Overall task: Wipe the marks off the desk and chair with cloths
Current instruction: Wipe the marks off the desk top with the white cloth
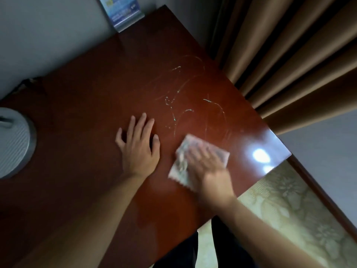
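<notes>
**Cloth pressed flat, marks waiting just beyond**

While the left hand (138, 147) rests flat on the glossy reddish-brown wooden desk (81, 117), its fingers (143, 120) spread apart and holding nothing, the right hand (208, 167) lies palm-down on a small pale, patterned cloth with a pinked edge (180, 165). Those right fingers are laid out flat on the fabric, pressing it to the wood rather than pinching it; motion blur hides their exact spacing. Near the desk's front right corner sits the cloth, and the thin whitish scribbled marks (179, 105) lie just beyond it, towards the brown pleated curtain (289, 55).

Soft and light as it looks, the cloth will likely bunch or slide under the palm on so polished a surface, so it seems best held by broad downward pressure with the fingertips near its leading edge. Most of the marks appear untouched, so wiping seems to be at an early stage. No chair can be made out with certainty.

Off to the left stands a round grey ribbed object (13, 144), and a blue printed card in a stand (123, 12) sits at the far edge.
</notes>
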The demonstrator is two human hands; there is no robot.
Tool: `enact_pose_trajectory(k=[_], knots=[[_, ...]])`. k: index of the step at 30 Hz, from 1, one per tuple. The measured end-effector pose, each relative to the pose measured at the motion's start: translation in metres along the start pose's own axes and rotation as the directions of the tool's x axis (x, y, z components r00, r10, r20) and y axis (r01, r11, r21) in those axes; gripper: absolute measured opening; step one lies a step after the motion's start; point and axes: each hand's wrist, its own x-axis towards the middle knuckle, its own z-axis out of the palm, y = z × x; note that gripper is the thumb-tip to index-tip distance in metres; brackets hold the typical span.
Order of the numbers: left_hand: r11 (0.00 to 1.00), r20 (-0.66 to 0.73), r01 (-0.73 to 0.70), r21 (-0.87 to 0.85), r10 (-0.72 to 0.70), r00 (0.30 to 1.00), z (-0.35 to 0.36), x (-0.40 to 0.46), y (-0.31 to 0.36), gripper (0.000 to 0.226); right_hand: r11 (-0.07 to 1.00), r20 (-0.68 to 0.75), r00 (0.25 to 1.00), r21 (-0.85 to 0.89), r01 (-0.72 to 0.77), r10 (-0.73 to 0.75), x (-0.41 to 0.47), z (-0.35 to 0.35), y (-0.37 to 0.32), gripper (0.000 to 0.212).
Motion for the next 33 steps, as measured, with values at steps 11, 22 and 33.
enact_pose_trajectory(k=[11,22,33], knots=[[1.000,0.026,-0.017,0.023,0.017,1.000,0.001,0.003,-0.002,0.053,0.998,-0.090,0.995,0.046,-0.039,0.043,-0.009,0.030,-0.072,0.043],[0.997,-0.010,-0.046,0.064,0.047,0.999,0.008,0.004,-0.006,0.051,0.929,-0.176,0.914,0.005,-0.370,0.365,0.031,0.001,0.001,0.039],[0.998,-0.050,-0.037,0.045,0.039,0.998,0.007,0.003,-0.004,0.050,0.955,-0.150,0.945,-0.022,-0.297,0.290,0.050,-0.010,0.022,0.034]])
